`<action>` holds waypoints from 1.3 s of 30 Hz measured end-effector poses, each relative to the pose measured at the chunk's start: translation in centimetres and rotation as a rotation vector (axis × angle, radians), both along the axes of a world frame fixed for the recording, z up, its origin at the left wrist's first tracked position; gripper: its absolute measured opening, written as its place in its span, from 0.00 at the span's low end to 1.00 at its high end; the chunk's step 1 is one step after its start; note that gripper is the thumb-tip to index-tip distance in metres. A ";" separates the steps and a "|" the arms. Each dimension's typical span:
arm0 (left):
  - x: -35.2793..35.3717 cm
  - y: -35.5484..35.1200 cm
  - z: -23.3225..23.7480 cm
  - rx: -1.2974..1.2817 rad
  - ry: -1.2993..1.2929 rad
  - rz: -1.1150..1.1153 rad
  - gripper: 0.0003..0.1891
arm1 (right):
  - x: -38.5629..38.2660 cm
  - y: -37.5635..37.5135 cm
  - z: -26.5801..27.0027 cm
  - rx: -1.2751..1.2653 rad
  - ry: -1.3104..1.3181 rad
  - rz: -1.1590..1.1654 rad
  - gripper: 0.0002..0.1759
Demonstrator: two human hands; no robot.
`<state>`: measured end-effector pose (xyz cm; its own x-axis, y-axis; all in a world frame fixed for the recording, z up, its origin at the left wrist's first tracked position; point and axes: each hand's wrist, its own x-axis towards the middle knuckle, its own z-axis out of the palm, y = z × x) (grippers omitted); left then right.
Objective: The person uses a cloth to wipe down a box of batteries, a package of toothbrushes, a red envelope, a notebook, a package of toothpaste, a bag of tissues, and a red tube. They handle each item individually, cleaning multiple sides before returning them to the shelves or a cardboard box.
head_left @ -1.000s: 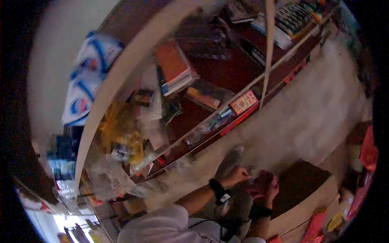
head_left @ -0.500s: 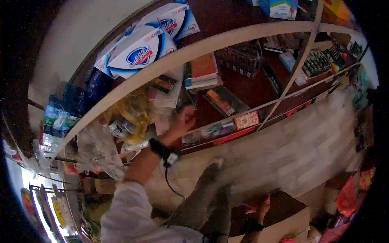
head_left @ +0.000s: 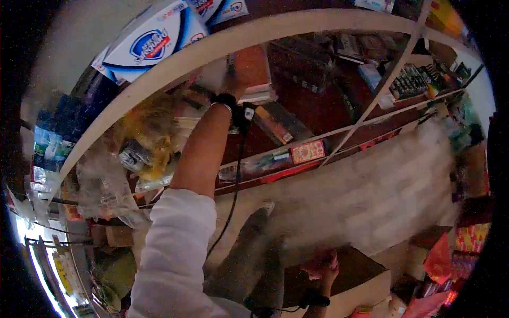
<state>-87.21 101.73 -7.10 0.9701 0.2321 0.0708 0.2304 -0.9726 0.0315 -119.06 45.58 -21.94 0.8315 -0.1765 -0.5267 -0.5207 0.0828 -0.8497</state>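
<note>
My left arm stretches into the shelf, a black band round the wrist. My left hand is beside a stack of books or flat boxes with an orange-red top. Its fingers are blurred and mostly hidden, so what they hold or touch cannot be made out. A dark, flat packet with an orange panel lies to the right of that wrist. Low on the right, my right hand is closed on a crumpled pink-red thing, over an open cardboard box.
White Safeguard packs stand on the upper shelf, above the curved pale shelf edge. A red patterned box sits at the lower shelf's front. Clear plastic bags hang at left. Pale floor tiles lie below the shelf.
My left hand has moved up and deeper into the shelf, to the orange-red-topped stack. The view has shifted a little. My right hand stays over the box with the pink-red thing.
</note>
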 end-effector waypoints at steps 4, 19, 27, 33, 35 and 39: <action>0.6 -0.2 0.3 0.073 0.021 -0.015 0.16 | -1.1 -1.5 2.3 0.510 0.173 -0.182 0.24; -1.6 -3.1 5.5 -1.188 -0.055 0.401 0.10 | -4.9 -4.4 -1.8 0.690 0.144 -0.015 0.37; -10.4 -10.8 6.3 -1.661 -0.232 -0.104 0.18 | -1.9 -0.9 -1.7 -0.196 -0.148 0.027 0.22; -20.9 -16.8 5.1 -1.005 -0.323 0.161 0.11 | 3.2 5.0 4.7 0.390 -0.060 -0.061 0.19; -24.4 -17.0 -0.4 -1.486 -0.209 0.388 0.11 | 4.0 5.1 3.9 0.399 -0.084 0.128 0.17; -26.3 -23.8 0.2 -1.768 0.048 0.204 0.14 | 7.4 9.6 8.2 0.591 -0.082 -0.151 0.17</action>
